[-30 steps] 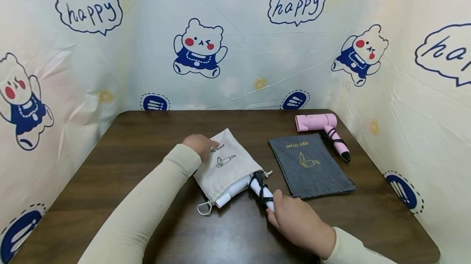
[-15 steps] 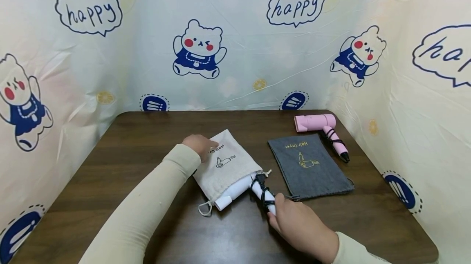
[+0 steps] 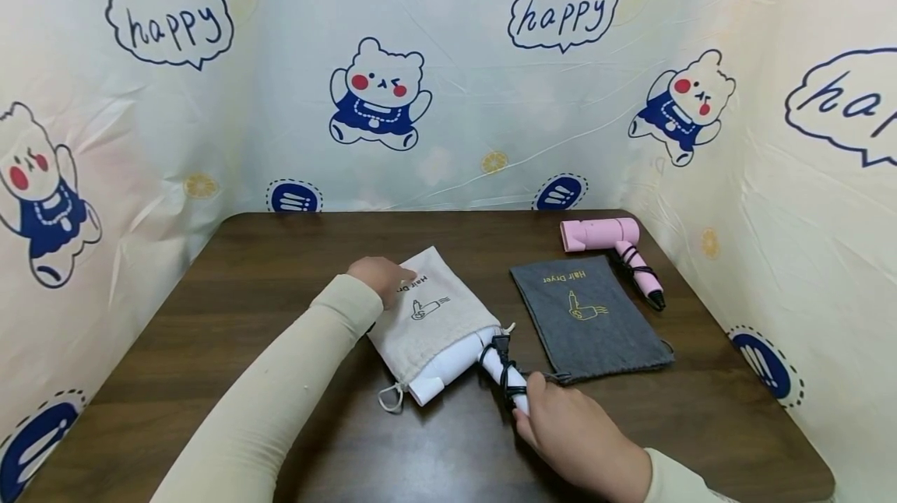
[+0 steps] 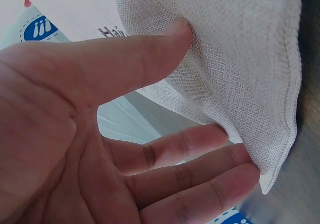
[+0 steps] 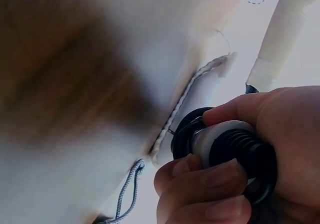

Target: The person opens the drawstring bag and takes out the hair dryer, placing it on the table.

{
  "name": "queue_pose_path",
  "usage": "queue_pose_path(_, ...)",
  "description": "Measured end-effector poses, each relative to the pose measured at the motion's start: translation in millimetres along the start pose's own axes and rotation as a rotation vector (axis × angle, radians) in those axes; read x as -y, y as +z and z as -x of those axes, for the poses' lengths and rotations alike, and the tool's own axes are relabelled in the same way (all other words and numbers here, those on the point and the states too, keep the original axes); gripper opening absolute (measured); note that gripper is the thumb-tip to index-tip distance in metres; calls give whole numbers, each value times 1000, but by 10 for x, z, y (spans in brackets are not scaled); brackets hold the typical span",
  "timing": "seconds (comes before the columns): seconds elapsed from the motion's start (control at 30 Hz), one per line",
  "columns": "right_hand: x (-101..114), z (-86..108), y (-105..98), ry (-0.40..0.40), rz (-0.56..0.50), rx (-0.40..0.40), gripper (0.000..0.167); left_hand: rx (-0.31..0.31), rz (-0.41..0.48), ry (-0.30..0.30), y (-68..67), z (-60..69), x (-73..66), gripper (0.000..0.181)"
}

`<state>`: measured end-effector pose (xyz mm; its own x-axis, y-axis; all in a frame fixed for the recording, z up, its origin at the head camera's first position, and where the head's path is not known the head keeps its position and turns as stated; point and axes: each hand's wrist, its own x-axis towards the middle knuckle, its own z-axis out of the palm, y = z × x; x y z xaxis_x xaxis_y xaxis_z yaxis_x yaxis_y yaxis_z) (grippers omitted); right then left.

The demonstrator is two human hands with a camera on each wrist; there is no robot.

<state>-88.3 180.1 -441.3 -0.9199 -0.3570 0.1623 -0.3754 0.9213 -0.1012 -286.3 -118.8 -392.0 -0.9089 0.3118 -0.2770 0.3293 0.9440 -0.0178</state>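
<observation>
A white hair dryer (image 3: 448, 369) lies partly inside a light cloth drawstring bag (image 3: 448, 293) printed with "Hair Dryer". Its barrel shows at the bag's mouth; the rest is covered by cloth. My right hand (image 3: 582, 429) grips the end of its handle, which has a black cord (image 3: 503, 367) wound round it. At the bag's closed end, my left hand (image 3: 378, 281) holds the cloth. In the left wrist view the thumb (image 4: 175, 41) presses on the fabric and the fingertips meet its edge from the other side.
To the right lies a dark grey drawstring bag (image 3: 589, 324) with yellow print. Behind it, near the table's far right corner, is a pink hair dryer (image 3: 603, 233) with its cord wound round the handle. Printed curtains (image 3: 455, 59) surround the brown table (image 3: 280, 254).
My right hand has drawn the white hair dryer slightly toward the lower right, so more of its barrel shows outside the bag. The left hand and the bag have stayed in place.
</observation>
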Motion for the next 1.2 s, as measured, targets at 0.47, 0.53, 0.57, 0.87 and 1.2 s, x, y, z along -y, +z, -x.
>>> queue_pose_path(0.47, 10, 70, -29, -3, -5, 12, 34, 16, 24, -26, -2, 10, -13, 74)
queue_pose_path(0.53, 13, 79, -32, 2, -11, 15, 34, 13, 22, -24, 1, 5, -12, 74)
queue_pose_path(0.57, 14, 82, -33, 3, -11, 15, 34, 11, 21, -24, 2, 4, -12, 74)
queue_pose_path(0.87, 12, 117, -27, -14, 22, -4, 34, 5, 22, -31, 11, 6, -10, 72)
queue_pose_path(1.2, 6, 183, -12, -24, 46, -52, 35, 1, -8, -40, 44, -58, 3, 79)
